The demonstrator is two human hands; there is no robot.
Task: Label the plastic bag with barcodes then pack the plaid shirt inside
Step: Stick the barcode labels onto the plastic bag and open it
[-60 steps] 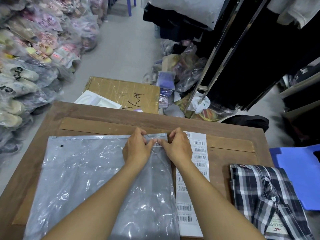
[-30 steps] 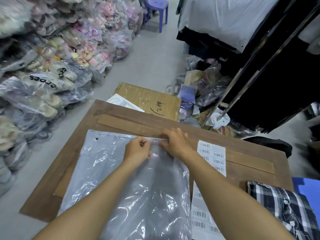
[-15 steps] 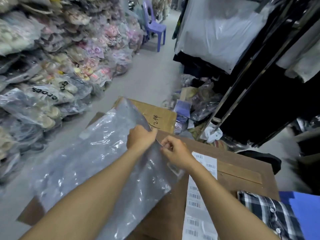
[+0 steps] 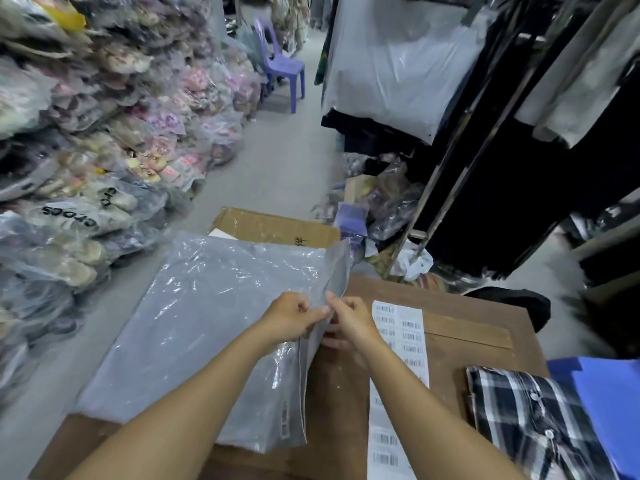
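Observation:
A large clear grey plastic bag (image 4: pixel 207 327) is lifted off the wooden table (image 4: pixel 464 327), tilted up and out to the left. My left hand (image 4: pixel 291 315) pinches its right edge from the outer side. My right hand (image 4: pixel 349 323) grips the same edge from the other side, its fingers partly behind the plastic. A white sheet of barcode labels (image 4: pixel 398 362) lies flat just right of my right forearm. The folded plaid shirt (image 4: pixel 530 420) rests at the table's right near corner, with a blue item under its right side.
A cardboard box (image 4: pixel 277 226) sits on the floor beyond the table. Bagged shoes (image 4: pixel 86 150) are piled along the left. A clothes rack with dark garments (image 4: pixel 502 168) stands on the right. A purple chair (image 4: pixel 280 67) stands far down the aisle.
The bag lay flat on the table with both hands at its top edge. Both hands have lifted it and swung it up and left, so it now stands open-edged between them.

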